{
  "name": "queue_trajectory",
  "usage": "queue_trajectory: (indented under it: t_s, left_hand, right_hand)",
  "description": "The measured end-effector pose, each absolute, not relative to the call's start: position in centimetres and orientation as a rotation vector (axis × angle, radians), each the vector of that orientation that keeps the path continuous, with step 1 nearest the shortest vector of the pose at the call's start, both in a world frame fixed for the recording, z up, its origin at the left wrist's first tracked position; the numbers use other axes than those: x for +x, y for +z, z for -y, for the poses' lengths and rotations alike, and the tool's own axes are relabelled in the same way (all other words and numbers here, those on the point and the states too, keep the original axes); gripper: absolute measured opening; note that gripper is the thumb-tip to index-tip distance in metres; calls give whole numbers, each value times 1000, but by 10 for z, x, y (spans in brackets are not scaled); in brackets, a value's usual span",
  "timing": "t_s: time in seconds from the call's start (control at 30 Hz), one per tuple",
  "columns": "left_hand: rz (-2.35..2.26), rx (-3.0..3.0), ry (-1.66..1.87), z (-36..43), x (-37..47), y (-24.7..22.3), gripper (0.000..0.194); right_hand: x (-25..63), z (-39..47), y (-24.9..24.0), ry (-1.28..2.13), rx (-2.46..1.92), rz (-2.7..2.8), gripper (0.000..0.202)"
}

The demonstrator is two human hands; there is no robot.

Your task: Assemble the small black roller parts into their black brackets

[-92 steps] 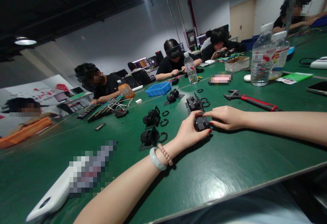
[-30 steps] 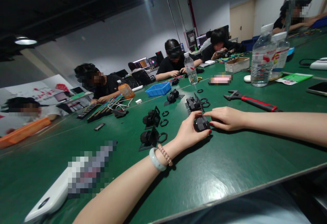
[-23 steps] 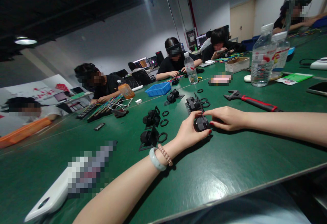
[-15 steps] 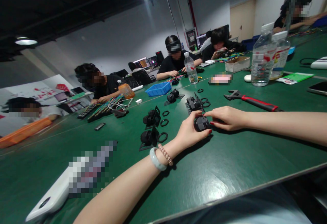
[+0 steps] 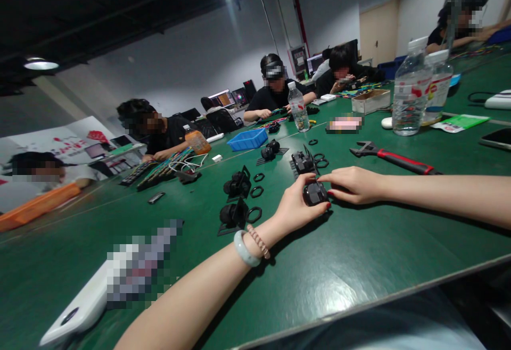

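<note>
A black round-bodied fitting (image 5: pixel 315 193) with a flat raised block sits low over the green table in front of me. My left hand (image 5: pixel 294 203) is wrapped round it, with the thumb along its near edge. My right hand (image 5: pixel 354 185) grips its right side with bent fingers, the index fingertip at its upper edge. Just beyond lies a similar black fitting (image 5: pixel 302 161) with a black ring nut (image 5: pixel 320 160) beside it. To the left are more black fittings (image 5: pixel 232 214) on flat toothed pieces, with loose ring nuts (image 5: pixel 254 214) next to them.
An adjustable wrench (image 5: pixel 405 160) with red-and-black handle lies beyond my right forearm. Water bottles (image 5: pixel 411 94) stand at the right. Farther back are a blue tray (image 5: pixel 247 140) and an open box (image 5: pixel 371 101). A white device (image 5: pixel 82 299) lies front left. Several people work around the table.
My hands and the black fitting look unchanged. Across the table, a co-worker's hands have shifted slightly.
</note>
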State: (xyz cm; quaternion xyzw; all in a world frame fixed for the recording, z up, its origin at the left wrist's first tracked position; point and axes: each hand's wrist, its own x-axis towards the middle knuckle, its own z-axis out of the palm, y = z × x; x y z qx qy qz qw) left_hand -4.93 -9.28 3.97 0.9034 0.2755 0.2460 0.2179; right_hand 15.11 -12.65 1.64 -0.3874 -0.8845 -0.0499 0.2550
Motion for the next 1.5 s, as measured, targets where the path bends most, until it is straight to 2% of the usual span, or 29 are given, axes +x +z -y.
queue_trajectory:
  t_s: [1.5]
  left_hand:
    - [-776, 2479, 698, 95, -48, 41, 54]
  right_hand:
    - [151, 126, 17, -124, -1051, 2405, 34]
